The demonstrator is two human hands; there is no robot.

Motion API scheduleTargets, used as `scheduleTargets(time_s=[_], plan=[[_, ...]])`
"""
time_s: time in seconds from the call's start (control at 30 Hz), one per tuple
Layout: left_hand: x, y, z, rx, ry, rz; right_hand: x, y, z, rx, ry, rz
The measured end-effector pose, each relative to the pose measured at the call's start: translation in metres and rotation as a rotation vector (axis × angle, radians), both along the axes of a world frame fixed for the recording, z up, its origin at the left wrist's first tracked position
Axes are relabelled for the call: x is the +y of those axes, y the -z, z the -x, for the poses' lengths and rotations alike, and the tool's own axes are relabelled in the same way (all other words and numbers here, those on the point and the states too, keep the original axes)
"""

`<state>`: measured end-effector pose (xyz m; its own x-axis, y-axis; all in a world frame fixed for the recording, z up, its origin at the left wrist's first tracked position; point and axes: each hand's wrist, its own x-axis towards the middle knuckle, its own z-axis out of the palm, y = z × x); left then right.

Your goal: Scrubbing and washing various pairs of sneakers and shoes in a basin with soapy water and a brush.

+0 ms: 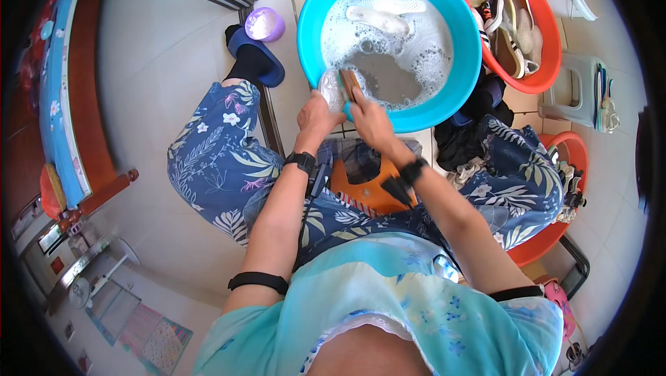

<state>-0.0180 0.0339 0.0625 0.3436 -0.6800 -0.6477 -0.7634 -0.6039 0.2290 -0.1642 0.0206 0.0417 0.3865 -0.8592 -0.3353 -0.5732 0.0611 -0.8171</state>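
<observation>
A large turquoise plastic basin [471,58] stands on the floor before me, holding soapy water with foam. At its near left rim, my left hand [318,117] grips a white footwear piece [331,86]; whether it is a shoe or an insole I cannot tell. My right hand [372,120] is closed around a wooden-backed scrubbing brush [350,83], whose bristle side faces the white piece. Towards the far side of the basin, a white insole [377,20] and a second white insole [399,5] lie among the suds. Greyish water shows through a gap in the foam.
An orange-red tub [552,58] of shoes and insoles stands right of the basin. Another orange-red tub [541,248] with fabric items is beside my right leg. A purple bowl [265,24] with white contents sits left; a pale plastic stool [570,90] stands right.
</observation>
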Motion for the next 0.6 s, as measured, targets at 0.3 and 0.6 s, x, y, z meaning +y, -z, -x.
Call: scheduleTargets(time_s=[0.3,0.6], plan=[[-0.001,0.004,0.002,-0.003,0.057,0.043,-0.031,0.002,-0.022,0.146,-0.071,-0.023],[-0.008,0.0,0.006,0.007,0.059,0.019,-0.038,0.005,-0.027,0.158,-0.132,-0.02]])
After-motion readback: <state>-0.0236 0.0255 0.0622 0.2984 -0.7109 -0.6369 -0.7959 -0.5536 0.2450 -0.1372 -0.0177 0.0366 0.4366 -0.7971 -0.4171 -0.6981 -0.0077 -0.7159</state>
